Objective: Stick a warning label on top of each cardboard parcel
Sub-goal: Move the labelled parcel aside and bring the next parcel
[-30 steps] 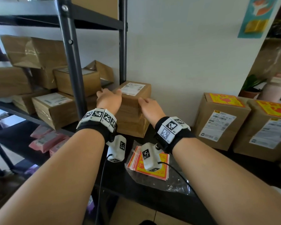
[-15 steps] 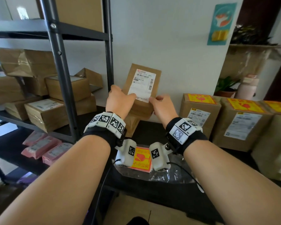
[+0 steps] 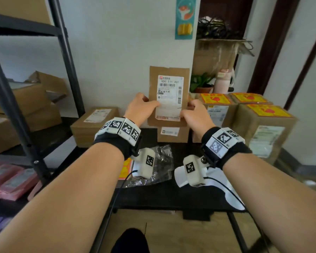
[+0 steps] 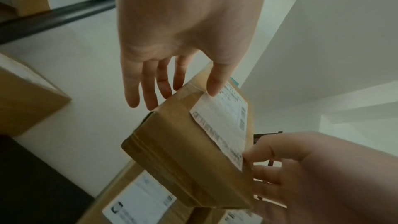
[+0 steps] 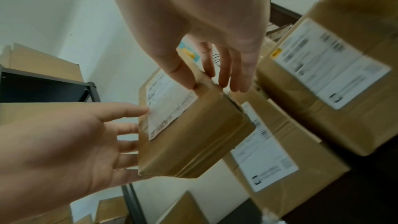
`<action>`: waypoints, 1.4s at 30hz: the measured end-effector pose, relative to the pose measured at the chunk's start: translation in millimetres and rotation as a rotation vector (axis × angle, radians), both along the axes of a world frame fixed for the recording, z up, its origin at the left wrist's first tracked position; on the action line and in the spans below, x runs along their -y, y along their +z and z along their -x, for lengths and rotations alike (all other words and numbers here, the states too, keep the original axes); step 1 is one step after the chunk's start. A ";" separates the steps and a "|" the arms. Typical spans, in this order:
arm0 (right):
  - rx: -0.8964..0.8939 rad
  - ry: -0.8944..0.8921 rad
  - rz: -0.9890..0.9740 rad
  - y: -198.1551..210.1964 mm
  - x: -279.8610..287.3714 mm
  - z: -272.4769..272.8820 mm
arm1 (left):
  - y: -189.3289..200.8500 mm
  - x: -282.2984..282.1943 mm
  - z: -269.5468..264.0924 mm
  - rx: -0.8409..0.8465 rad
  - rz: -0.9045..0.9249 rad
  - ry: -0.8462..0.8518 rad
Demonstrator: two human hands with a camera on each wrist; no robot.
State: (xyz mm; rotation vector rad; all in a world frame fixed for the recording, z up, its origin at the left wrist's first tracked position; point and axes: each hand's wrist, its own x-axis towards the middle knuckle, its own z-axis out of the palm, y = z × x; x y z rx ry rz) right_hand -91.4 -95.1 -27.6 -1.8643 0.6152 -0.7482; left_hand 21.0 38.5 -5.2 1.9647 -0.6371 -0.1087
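Note:
A small cardboard parcel (image 3: 169, 94) with a white shipping label is held up in the air, tilted so the label faces me. My left hand (image 3: 140, 106) pinches its left edge, thumb on the label and fingers behind (image 4: 181, 94). My right hand (image 3: 193, 112) pinches the right edge the same way (image 5: 208, 83). The parcel (image 4: 183, 151) (image 5: 193, 139) hovers just above another labelled parcel (image 3: 170, 133) on the black table (image 3: 162, 194). A stack of yellow-red warning labels (image 3: 125, 168) lies in a clear plastic bag, partly hidden by my left wrist camera.
Three larger boxes with yellow warning labels on top (image 3: 215, 99) (image 3: 248, 97) (image 3: 268, 110) stand at the right. A flat parcel (image 3: 94, 121) lies at the left by the black shelf post (image 3: 67, 57). Pink packets (image 3: 7, 179) lie on the lower left shelf.
Both hands lifted the parcel off the stack beside the shelf, tipped its label toward me and carried it to the right, over another parcel near the labelled boxes.

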 end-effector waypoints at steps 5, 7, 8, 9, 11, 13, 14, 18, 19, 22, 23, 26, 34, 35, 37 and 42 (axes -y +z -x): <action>-0.102 -0.097 0.093 -16.7 27.0 31.3 | -12.3 31.0 20.9 -0.022 -0.016 -0.099; -0.145 -0.132 0.124 -24.3 36.1 38.4 | -17.3 39.5 26.4 -0.009 -0.030 -0.113; -0.170 -0.142 0.137 -26.8 38.8 42.3 | -20.6 43.1 28.6 0.006 -0.052 -0.117; -0.190 -0.149 0.155 -30.3 42.8 44.7 | -23.9 46.5 31.1 0.017 -0.078 -0.118; -0.233 -0.162 0.178 -35.8 47.5 49.6 | -30.8 52.3 36.7 0.024 -0.119 -0.123; -0.260 -0.175 0.182 -43.3 51.8 53.0 | -37.0 56.7 42.1 -0.005 -0.135 -0.137; -0.269 -0.185 0.174 -45.5 51.5 55.5 | -39.6 58.1 44.6 -0.022 -0.138 -0.146; -0.310 -0.209 0.131 -57.0 52.5 62.0 | -47.8 60.6 51.4 -0.033 -0.217 -0.156; -0.317 -0.202 0.116 -59.8 53.1 62.0 | -48.5 60.7 53.0 -0.016 -0.247 -0.149; -0.335 -0.176 0.064 -66.2 53.7 60.7 | -50.0 61.8 56.1 0.003 -0.310 -0.139; -0.337 -0.169 0.049 -69.2 54.3 60.0 | -51.1 62.0 56.8 -0.003 -0.325 -0.143; -0.353 -0.158 0.017 -75.6 54.2 59.6 | -55.0 62.1 59.0 -0.022 -0.352 -0.160; -0.394 -0.208 0.013 -73.4 55.6 69.3 | -53.5 63.5 66.1 -0.089 -0.426 -0.234; -0.397 -0.206 0.011 -72.9 55.8 70.9 | -53.6 64.1 66.1 -0.094 -0.431 -0.242; -0.404 -0.202 0.006 -72.3 55.1 73.6 | -52.8 64.8 66.4 -0.103 -0.438 -0.256; -0.414 -0.216 0.025 -70.7 52.7 81.3 | -48.8 65.9 70.7 -0.090 -0.450 -0.267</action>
